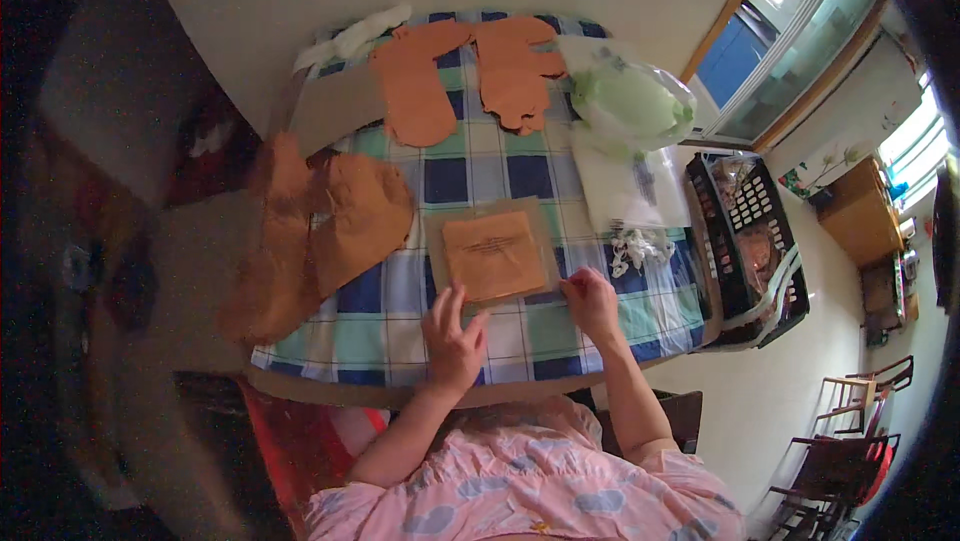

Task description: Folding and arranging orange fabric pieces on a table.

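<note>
A flat clear plastic bag [437, 253] with a folded orange-brown sheet [497, 256] inside lies on the checked cloth in front of me. Dark print crosses the middle of the packet. My left hand [457, 336] has its fingers apart, the fingertips at the bag's lower left edge. At the lower right corner, my right hand [592, 303] is closed in a pinch on the bag's edge. To the left lie large orange-brown cut-out pieces [360, 216]. Two more flat orange shapes, one on the left [418, 86] and one on the right [512, 76], lie at the far side.
A blue, green and white checked cloth [530, 179] covers the table. Clear and pale green plastic bags [625, 106] lie at the far right, with crumpled white plastic [640, 249] nearer. A black basket [750, 211] stands beyond the right edge. Chairs [835, 471] stand farther right.
</note>
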The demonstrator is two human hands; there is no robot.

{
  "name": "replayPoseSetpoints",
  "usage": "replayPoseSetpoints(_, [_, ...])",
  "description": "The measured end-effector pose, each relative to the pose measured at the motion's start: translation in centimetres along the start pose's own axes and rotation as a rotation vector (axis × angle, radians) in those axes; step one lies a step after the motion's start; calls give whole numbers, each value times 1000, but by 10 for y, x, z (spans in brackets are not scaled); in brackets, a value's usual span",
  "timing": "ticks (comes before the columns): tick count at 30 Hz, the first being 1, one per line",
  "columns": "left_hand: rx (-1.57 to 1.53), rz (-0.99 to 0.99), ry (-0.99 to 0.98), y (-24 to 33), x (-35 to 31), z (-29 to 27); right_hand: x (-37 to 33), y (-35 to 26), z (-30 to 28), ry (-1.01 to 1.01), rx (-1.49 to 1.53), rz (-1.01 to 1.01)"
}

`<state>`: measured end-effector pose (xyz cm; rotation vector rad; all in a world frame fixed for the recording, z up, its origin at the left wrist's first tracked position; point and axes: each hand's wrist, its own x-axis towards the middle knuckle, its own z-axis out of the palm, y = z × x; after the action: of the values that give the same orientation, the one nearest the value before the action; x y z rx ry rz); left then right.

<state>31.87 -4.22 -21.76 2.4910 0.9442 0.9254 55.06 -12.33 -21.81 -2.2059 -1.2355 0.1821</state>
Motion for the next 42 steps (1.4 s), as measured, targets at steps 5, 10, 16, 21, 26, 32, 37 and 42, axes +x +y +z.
replayPoseSetpoints(5, [-134, 69, -7, 37, 35, 19, -9, 7, 2, -144, 841, 291])
replayPoseSetpoints(10, [-44, 269, -98, 63, 51, 56, -25, 5, 12, -55, 1015, 321])
replayPoseSetpoints(16, [69, 327, -101, 66, 52, 60, -32, 8, 13, -40, 1038, 339])
replayPoseSetpoints(21, [53, 350, -120, 66, 48, 63, -33, 8, 14, -11, 864, 236])
replayPoseSetpoints(26, [-66, 274, -131, 52, 40, 54, -29, 7, 8, -58, 832, 360])
replayPoseSetpoints(32, [-136, 217, -160, 50, 52, 50, -27, 9, 12, -63, 799, 329])
replayPoseSetpoints(37, [-49, 242, -233, 58, 52, 66, -30, 16, 17, -60, 814, 330])
replayPoseSetpoints(42, [-9, 267, -261, 58, 50, 74, -30, 10, 14, -55, 820, 327])
